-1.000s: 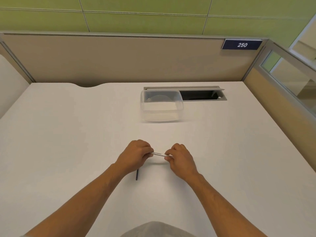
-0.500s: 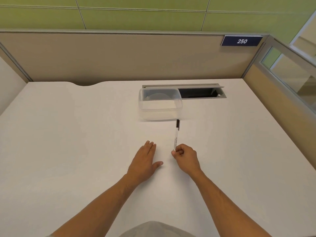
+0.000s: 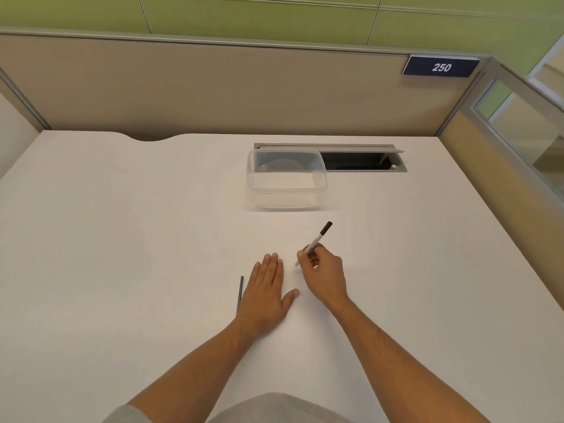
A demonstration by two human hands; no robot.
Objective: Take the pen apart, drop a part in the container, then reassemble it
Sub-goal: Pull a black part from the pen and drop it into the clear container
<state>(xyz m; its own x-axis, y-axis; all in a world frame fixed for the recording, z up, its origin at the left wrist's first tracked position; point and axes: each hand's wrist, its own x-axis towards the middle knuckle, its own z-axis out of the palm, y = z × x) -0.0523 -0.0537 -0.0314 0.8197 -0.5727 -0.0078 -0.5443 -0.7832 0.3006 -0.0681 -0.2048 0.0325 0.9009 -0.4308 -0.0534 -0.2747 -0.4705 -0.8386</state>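
Note:
My right hand (image 3: 323, 274) grips a white pen barrel (image 3: 316, 241) with a dark end, which tilts up and to the right above the table. My left hand (image 3: 267, 293) lies flat on the white table (image 3: 122, 254), palm down, fingers together, holding nothing. A thin dark rod (image 3: 240, 292), the pen's inner part, lies on the table just left of my left hand. A clear plastic container (image 3: 287, 181) stands open farther back, beyond both hands, with nothing visible inside it.
A rectangular cable slot (image 3: 360, 161) with a raised metal flap is cut into the table right behind the container. Beige partition walls close the table at the back and right; a sign reads 250 (image 3: 441, 67).
Both hands held the pen together one second ago. The left hand let go and went flat on the table. The right hand now holds the barrel alone, tilted more to the right.

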